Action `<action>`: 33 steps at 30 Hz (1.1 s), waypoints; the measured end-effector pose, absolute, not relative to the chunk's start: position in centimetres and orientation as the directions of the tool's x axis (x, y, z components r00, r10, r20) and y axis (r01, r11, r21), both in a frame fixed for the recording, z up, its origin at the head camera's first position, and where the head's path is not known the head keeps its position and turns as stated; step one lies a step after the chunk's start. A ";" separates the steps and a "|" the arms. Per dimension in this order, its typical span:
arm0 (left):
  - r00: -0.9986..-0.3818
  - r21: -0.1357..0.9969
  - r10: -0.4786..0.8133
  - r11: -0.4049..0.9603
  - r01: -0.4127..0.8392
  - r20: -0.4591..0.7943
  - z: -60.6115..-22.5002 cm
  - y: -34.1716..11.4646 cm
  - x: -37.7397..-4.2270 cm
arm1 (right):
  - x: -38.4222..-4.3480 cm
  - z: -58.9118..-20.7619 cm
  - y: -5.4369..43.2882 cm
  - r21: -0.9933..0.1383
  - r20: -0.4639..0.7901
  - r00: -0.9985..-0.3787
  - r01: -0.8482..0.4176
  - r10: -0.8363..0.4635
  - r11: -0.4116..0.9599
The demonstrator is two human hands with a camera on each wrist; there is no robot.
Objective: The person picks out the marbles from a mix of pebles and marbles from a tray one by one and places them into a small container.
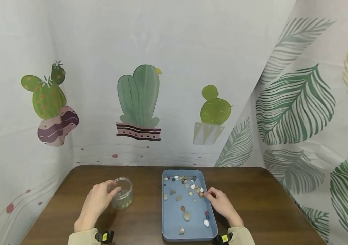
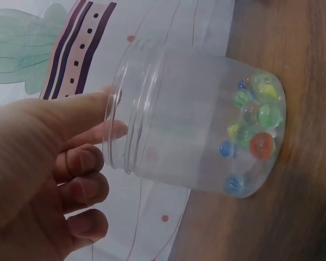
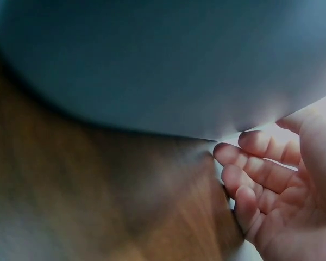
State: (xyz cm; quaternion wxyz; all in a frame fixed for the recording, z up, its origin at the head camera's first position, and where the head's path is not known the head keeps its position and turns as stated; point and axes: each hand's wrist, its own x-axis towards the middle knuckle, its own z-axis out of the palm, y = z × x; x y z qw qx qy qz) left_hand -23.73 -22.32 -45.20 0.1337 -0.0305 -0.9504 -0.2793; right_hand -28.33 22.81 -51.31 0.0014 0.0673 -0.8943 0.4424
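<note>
A clear jar [image 2: 179,119] holds several glass marbles, among them a red one [image 2: 262,145] and a blue one [image 2: 225,148]. My left hand [image 1: 96,202] is at the jar's mouth, thumb and one finger overlapping the rim and the others loosely bent. In the left wrist view, no marble shows between those fingertips. A blue tray [image 1: 174,204] with scattered stones stands right of the jar. On its right edge, my right hand [image 1: 221,203] holds the rim, the thumb passing over it and the bent fingers [image 3: 261,168] outside against the wall. The thumb's tip is hidden in the right wrist view.
The brown wooden table [image 1: 146,204] carries both containers. Stones cluster at the tray's far end, while a white stone [image 1: 206,223] and a larger round stone [image 1: 187,216] lie nearer me. A curtain [image 1: 180,68] printed with cacti and leaves hangs behind and beside the table.
</note>
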 end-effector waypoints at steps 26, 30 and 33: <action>-0.865 0.400 0.043 0.874 0.274 0.499 -42.5 -18.7 -24.3 | -27.9 -49.8 23.9 -0.819 0.033 -0.990 -0.106 -0.138 0.563; -0.854 0.354 0.113 0.876 0.327 0.508 -41.7 -17.6 -24.9 | -28.1 -48.9 24.4 -0.801 -0.009 -0.977 -0.120 -0.212 0.586; -0.846 0.321 0.166 0.874 0.364 0.508 -40.9 -16.9 -25.4 | -28.3 -47.9 24.6 -0.772 -0.036 -0.965 -0.139 -0.261 0.620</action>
